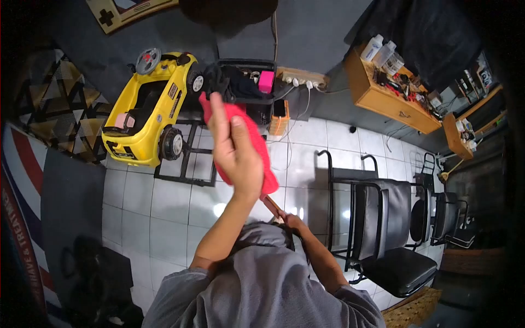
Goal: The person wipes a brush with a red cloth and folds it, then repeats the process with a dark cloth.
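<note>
A long-handled tool, which looks like a broom with a bright red head (254, 136), is raised in front of me. Its thin brownish handle (272, 206) runs down from the red head towards my body. My right hand (294, 221) is closed around that handle, close to my waist. Against the side of the red part lies my left hand (236, 156), seen nearly edge-on, its fingers stretched out and the thumb apart. The far side of the head is partly hidden behind that hand.
A yellow toy car (147, 106) stands on a black metal frame (188, 175) at left. Behind are a black crate (246, 63) and a power strip (301, 77). Black chairs (383, 218) stand at right on white floor tiles, below a wooden shelf (377, 95) with bottles.
</note>
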Tool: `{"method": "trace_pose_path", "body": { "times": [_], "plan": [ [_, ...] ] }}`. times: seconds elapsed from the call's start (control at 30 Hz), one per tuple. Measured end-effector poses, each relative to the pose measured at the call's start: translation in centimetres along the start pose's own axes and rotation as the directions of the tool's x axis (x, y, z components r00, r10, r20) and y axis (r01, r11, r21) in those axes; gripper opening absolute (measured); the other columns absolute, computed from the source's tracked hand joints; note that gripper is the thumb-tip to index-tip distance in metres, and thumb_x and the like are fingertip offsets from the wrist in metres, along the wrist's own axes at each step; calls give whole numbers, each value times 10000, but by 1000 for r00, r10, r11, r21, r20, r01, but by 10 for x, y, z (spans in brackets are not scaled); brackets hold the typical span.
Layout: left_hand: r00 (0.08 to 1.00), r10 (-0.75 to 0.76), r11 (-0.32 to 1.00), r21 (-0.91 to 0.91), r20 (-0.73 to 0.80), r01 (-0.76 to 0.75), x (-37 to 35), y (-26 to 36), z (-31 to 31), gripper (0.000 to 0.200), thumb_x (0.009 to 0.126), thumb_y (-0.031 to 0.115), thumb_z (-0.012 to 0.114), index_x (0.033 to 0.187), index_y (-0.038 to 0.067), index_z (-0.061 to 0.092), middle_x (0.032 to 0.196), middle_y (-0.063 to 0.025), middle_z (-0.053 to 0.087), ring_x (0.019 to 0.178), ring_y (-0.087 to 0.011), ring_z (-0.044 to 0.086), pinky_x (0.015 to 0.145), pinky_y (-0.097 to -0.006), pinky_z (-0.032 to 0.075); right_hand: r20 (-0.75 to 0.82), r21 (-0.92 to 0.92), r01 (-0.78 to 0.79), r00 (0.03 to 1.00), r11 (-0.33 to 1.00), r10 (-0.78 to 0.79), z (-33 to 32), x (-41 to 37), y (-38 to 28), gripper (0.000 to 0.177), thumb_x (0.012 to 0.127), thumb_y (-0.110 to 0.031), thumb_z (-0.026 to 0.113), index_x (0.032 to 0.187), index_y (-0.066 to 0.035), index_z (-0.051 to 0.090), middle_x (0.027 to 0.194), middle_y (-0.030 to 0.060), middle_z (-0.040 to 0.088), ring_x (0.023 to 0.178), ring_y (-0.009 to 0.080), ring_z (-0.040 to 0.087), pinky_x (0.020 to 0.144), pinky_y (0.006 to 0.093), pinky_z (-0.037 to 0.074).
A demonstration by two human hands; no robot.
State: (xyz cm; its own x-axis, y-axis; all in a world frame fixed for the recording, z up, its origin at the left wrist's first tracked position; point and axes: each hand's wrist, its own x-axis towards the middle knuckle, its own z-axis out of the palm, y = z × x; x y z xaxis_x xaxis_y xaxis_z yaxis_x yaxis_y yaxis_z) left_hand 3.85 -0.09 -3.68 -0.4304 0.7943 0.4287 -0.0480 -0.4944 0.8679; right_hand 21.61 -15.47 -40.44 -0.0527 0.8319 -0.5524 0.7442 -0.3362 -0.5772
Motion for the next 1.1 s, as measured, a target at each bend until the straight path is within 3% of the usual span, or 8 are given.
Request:
{"method": "trace_pose_path", "body": {
  "times": [0.17,0.27,0.4,0.57,0.7,0.87,0.97,1.1],
  "plan": [
    [990,-111,994,-13,-85,110,-6,-18,-28,450,960,81,449,1391,-14,363,1086,-77,497,965,-129,461,884,-248,364,121,-172,-362,915,916,384,15,-1,67,664,908,-600,350,957,-7,644,857,281,637,772,369,652,681,449,509],
    [1000,-16,988,153,22,13,-29,-33,-40,446,951,73,453,1379,-26,373,1022,-82,491,912,-159,462,846,-268,373,-74,155,-303,945,940,317,-1,-1,47,815,882,-672,305,921,64,653,894,324,626,945,468,594,816,469,460],
    [970,-62,970,243,234,4,-71,-44,-65,222,932,66,489,1124,-26,549,1012,-99,509,908,-183,497,823,-286,397,-143,865,80,986,496,90,-90,-44,-85,526,934,-522,447,837,-16,553,633,2,506,521,109,467,482,277,392],
    [832,-395,914,264,390,310,-124,-68,-99,207,916,96,547,1102,9,577,994,-86,515,820,-144,536,694,-242,444,-202,740,410,891,533,-406,-126,-86,-180,503,722,-214,790,1099,-2,533,832,-19,561,639,70,510,540,225,414],
    [750,-500,866,270,433,421,-134,-100,-137,275,851,49,584,1118,-1,548,977,-97,532,816,-157,576,694,-261,468,-238,297,364,924,883,-301,-97,-72,-178,360,684,-137,750,976,2,591,725,137,619,622,231,603,579,326,462],
    [693,-436,742,665,575,-85,-120,-109,-183,339,727,23,646,1054,-7,560,979,-174,545,917,-372,559,796,-417,465,-317,167,369,898,914,-305,-107,-83,-185,285,674,-104,680,921,11,595,669,173,579,597,279,590,585,350,466],
    [463,-565,722,681,682,-122,-123,-149,-217,379,721,83,713,1058,-10,567,1039,-173,555,966,-359,569,832,-407,466,-293,206,397,897,894,-331,-123,-89,-189,288,676,-68,680,935,22,594,674,151,568,590,227,554,573,328,453],
    [542,-404,899,430,737,86,-117,-132,-184,390,744,151,737,1080,19,589,1135,-157,572,1058,-304,564,885,-388,446,-228,209,461,881,863,-415,-140,-96,-190,298,654,-22,668,936,25,585,678,110,527,578,182,490,556,305,420]
  ]
}}
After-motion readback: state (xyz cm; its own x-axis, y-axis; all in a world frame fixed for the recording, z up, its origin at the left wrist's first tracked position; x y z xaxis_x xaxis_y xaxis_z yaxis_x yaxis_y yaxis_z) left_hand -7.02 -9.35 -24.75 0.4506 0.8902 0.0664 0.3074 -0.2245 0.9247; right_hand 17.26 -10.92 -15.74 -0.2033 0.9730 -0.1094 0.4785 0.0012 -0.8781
